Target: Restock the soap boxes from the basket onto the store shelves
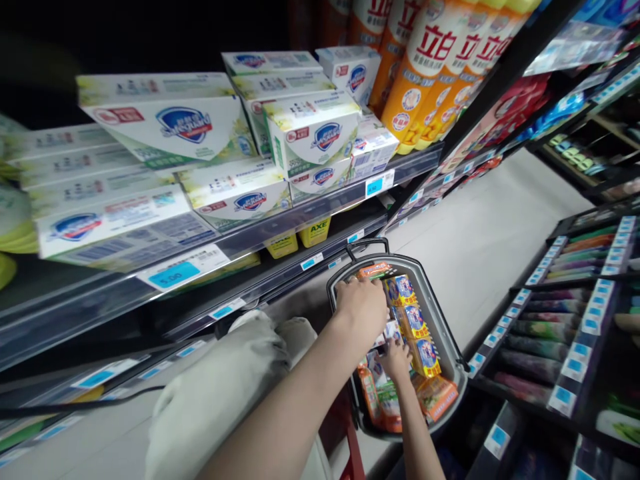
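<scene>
My left hand (pixel 363 303) reaches down into a grey shopping basket (pixel 453 320) with its fingers curled; what they grip is hidden beneath the hand. Lower in the basket is my right hand (pixel 397 360), its fingers spread apart against a small white box (pixel 391 331) that shows between the two hands. Beside the hands stands a row of yellow-and-blue packs (pixel 415 321). Orange-wrapped packs (pixel 437 398) lie at the basket's near end, and a green-and-white pack (pixel 389 400) is below my right hand.
White soap boxes (pixel 185 127) are stacked on the shelf (pixel 310 200) at left, beside orange bottles (pixel 430 73). Yellow packs (pixel 315 231) sit one shelf lower. Pale fabric (pixel 225 393) is left of my arm. Across the grey aisle floor (pixel 500 207) are more stocked racks (pixel 545 327).
</scene>
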The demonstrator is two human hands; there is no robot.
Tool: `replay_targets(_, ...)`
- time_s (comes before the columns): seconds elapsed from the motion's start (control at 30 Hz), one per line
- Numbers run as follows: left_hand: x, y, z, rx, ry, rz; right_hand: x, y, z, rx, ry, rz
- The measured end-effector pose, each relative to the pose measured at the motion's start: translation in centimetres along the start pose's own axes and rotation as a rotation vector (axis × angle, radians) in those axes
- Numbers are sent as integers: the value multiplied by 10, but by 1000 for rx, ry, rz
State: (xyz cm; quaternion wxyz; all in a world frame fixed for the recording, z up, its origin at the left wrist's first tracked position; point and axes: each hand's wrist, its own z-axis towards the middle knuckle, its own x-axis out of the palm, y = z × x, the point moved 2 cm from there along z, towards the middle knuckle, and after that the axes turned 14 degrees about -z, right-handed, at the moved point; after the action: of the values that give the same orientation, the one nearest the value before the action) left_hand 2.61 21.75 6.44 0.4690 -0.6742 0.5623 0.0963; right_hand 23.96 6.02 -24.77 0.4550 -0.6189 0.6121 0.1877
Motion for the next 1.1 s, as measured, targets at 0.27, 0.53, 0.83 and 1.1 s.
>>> replay_targets(0.27, 3, -2, -2, 34, 12, 14, 32, 10, -30, 93, 38, 70)
replay_targets(0.53, 1, -1, -2, 22, 8, 20, 33, 16, -34, 69, -38, -13)
replay_targets(0.83, 0, 0, -4, 13, -8, 12, 16, 17, -16, 50, -183, 32)
replay_targets(1.1, -1, -1, -4, 2, 5, 2, -6, 11, 43, 130, -91, 24)
